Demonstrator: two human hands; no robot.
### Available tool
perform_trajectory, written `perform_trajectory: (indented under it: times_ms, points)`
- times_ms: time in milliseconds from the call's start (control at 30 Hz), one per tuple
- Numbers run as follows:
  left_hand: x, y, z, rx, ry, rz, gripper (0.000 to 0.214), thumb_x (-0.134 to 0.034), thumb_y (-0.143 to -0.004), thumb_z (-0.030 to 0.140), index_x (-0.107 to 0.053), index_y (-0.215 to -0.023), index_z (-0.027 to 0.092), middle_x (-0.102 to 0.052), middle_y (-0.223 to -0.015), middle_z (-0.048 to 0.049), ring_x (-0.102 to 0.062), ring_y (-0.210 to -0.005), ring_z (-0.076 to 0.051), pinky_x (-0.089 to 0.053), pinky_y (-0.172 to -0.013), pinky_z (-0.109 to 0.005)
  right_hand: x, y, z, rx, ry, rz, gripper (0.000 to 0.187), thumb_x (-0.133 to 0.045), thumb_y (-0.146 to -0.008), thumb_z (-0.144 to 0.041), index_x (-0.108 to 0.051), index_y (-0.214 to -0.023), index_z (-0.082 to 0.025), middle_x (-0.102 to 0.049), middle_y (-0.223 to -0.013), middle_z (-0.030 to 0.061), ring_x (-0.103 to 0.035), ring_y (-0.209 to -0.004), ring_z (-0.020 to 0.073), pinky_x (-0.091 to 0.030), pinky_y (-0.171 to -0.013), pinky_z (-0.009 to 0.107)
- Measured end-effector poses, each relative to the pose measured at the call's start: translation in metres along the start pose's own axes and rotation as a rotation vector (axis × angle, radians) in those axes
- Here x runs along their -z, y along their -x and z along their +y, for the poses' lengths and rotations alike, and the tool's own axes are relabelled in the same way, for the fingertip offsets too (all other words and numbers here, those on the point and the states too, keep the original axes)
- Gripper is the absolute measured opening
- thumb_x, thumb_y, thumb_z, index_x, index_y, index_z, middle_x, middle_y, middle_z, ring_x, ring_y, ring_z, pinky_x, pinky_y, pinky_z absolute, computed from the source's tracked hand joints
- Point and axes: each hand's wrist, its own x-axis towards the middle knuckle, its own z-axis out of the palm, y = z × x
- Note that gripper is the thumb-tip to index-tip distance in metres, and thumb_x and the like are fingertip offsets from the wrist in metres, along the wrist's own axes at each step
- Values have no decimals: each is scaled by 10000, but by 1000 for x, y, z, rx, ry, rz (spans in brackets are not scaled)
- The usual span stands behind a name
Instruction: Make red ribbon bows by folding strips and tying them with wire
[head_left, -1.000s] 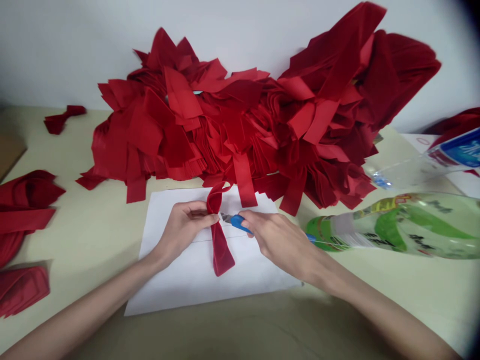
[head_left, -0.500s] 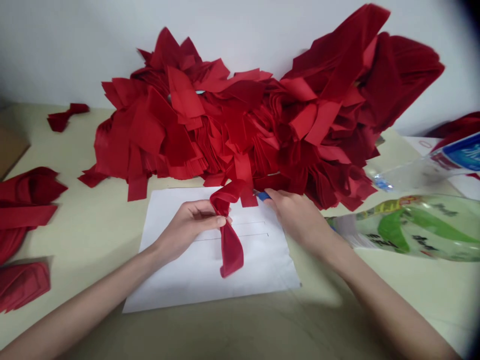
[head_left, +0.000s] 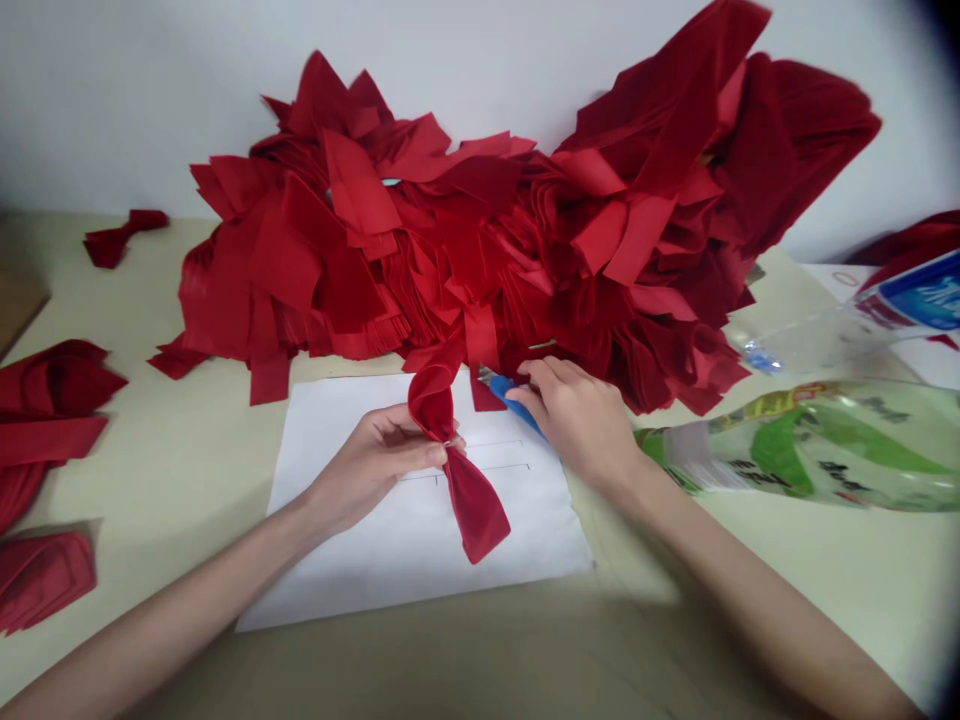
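My left hand [head_left: 367, 465] pinches a red velvet ribbon bow [head_left: 480, 505] at its gathered middle. One loop stands up above the fingertips and the other hangs toward me; a thin light thread or wire shows at the pinch. Beneath the bow is a white paper sheet [head_left: 322, 580] with ruled lines. My right hand [head_left: 581, 415] is at the paper's upper right, fingers curled, its thumb against a small blue-handled tool [head_left: 523, 402] with a grey metal tip. The tip points left, toward the red strips; the fingers partly hide the handle.
A big heap of red fabric strips [head_left: 442, 240] lies along the wall. More red pieces [head_left: 52, 420] are at the left, with a small red bow [head_left: 120, 238] behind. On the right lie a green-labelled plastic bottle [head_left: 832, 450] and a clear bottle with a blue label [head_left: 926, 300].
The bow has swung in my left hand, its lower loop turning right and opening wider. More of the blue tool shows now, and my right hand's fingers have lifted somewhat.
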Motion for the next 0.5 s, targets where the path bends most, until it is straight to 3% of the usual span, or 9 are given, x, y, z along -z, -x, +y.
perform_trajectory:
  times_ms: [100, 167, 267, 333, 500]
  points:
    - [0, 0, 0, -1, 9, -3, 137, -733, -693, 170, -690, -822, 186, -678, -848, -29, -628, -791, -161, -486, -738, -298, 2, 0, -1, -27, -88, 59, 199, -445, -923, -259, -610, -928, -147, -647, -882, 73, -588, -788, 195, -334, -561, 273]
    - [0, 0, 0, -9, 2, -13, 136, -733, -696, 162, -692, -822, 195, -665, -815, -11, -623, -758, -143, -483, -728, -284, 10, 2, -5, -9, -332, 46, 195, -445, -922, -240, -619, -888, -156, -649, -872, 54, -586, -781, 165, -381, -616, 261]
    - [-1, 0, -1, -28, -11, -33, 140, -730, -707, 166, -696, -837, 206, -659, -775, 7, -612, -721, -119, -481, -730, -267, 25, 7, -19, 59, -842, -106, 161, -510, -895, -266, -628, -837, -174, -656, -817, 5, -580, -715, 107, -422, -634, 216]
    - [-1, 0, -3, -35, -18, -52, 142, -722, -720, 170, -697, -854, 210, -670, -792, 7, -616, -744, -120, -481, -753, -267, 32, 11, -29, 63, -1034, -213, 147, -562, -862, -296, -648, -830, -181, -661, -789, -9, -569, -675, 93, -427, -606, 203]
    - [-1, 0, -6, -32, -48, -67, 128, -713, -727, 159, -694, -843, 208, -686, -809, 7, -616, -758, -120, -483, -761, -263, 35, 15, -40, 20, -1127, -325, 130, -580, -837, -258, -673, -801, -175, -659, -745, -12, -548, -653, 86, -415, -608, 211]
